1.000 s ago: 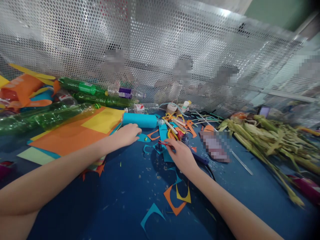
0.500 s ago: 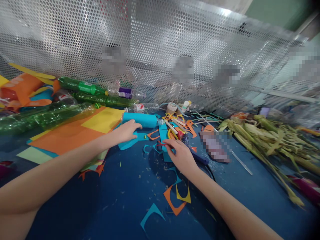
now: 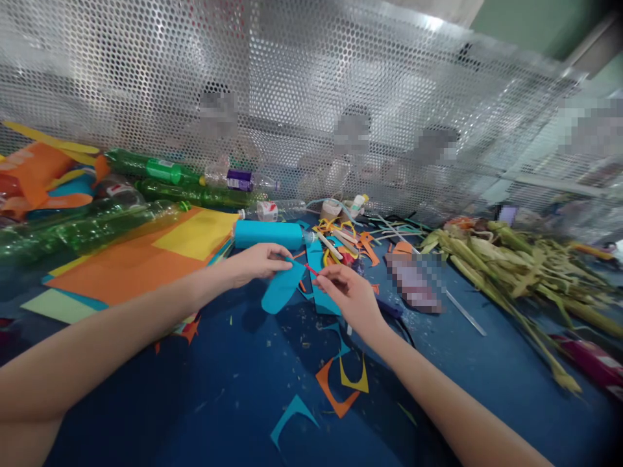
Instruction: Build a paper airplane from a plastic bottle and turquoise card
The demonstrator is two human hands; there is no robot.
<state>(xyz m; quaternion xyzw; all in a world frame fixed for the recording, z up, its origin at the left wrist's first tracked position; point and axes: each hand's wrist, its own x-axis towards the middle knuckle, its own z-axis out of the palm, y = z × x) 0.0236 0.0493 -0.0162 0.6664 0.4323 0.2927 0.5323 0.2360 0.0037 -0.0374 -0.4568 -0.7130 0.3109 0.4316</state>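
My left hand (image 3: 263, 263) pinches the upper edge of a blue paper cutout (image 3: 281, 290) with a rounded end, raised off the blue tabletop. Close beside it, my right hand (image 3: 353, 298) has its thumb and fingers closed on a thin red stick (image 3: 310, 269), whose tip points toward the cutout. I cannot tell whether the two touch. Behind my left hand lies a bottle wrapped in blue paper (image 3: 268, 235), its clear neck facing right. A blue paper strip (image 3: 321, 299) lies under my right hand, partly covered by it.
Green plastic bottles (image 3: 121, 227) and coloured paper sheets (image 3: 111, 275) lie at left. Paper scraps (image 3: 335, 392) are scattered in front. A dark blue tool handle (image 3: 392, 309) shows behind my right wrist. Corn husks (image 3: 516, 266) lie at right. A perforated metal screen (image 3: 292, 78) stands behind.
My left hand has picked up the blue cutout from the table and brought it right, toward my right hand. The red stick is now raised at an angle.
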